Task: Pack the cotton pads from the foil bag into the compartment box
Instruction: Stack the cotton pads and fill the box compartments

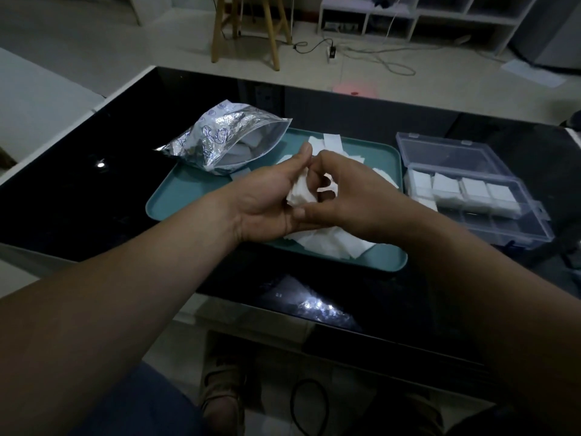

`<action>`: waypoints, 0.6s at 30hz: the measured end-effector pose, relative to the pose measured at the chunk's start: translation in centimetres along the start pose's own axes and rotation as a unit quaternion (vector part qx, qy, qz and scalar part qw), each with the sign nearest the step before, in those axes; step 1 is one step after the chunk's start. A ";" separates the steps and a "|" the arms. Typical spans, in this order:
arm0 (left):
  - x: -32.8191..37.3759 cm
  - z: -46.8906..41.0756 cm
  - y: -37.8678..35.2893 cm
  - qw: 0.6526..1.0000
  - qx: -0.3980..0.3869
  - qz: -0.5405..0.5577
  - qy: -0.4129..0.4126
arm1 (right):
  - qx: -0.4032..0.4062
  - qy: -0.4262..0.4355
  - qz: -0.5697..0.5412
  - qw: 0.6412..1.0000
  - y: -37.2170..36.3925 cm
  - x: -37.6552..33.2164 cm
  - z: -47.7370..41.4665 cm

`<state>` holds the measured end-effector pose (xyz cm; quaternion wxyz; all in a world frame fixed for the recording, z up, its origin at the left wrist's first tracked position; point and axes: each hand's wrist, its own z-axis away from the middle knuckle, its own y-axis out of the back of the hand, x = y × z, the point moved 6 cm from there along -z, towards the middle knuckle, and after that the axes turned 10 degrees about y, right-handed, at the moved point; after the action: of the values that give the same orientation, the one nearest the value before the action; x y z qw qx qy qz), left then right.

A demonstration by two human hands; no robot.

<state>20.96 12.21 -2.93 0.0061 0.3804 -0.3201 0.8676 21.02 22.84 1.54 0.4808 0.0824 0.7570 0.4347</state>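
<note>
Left hand: the left hand is over the middle of the tray, thumb up, fingers curled round a stack of cotton pads.
Right hand: the right hand meets it, fingers curled and pinching the same stack, so both hands are together and clamped on it.
Tray: a teal tray sits mid-table, with loose pads scattered across it under and behind the hands.
Foil bag: the foil bag lies on its side over the tray's far left corner, mouth open toward the right, white pads showing inside.
Compartment box: the clear compartment box stands just right of the tray, its lid folded back behind it; white pads fill the row of compartments nearest the lid.
Surface: a glossy black table with a pale edge, picking up bright spots of reflected light.
Room: dim. Beyond the table there is a pale floor, the legs of a wooden stool, a white cubby shelf along the back, and a power strip with cables trailing across the floor.
Glow: a faint reddish patch sits on the floor just past the table's far edge.
</note>
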 end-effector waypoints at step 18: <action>-0.1 0.4 -0.8 0.999 -0.024 0.021 -0.009 | 0.032 -0.009 -0.071 0.997 0.2 0.7 0.5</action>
<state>21.51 12.62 -2.40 -0.0059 0.3812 -0.3483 0.8563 20.97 23.68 1.16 0.5146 0.0479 0.7699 0.3744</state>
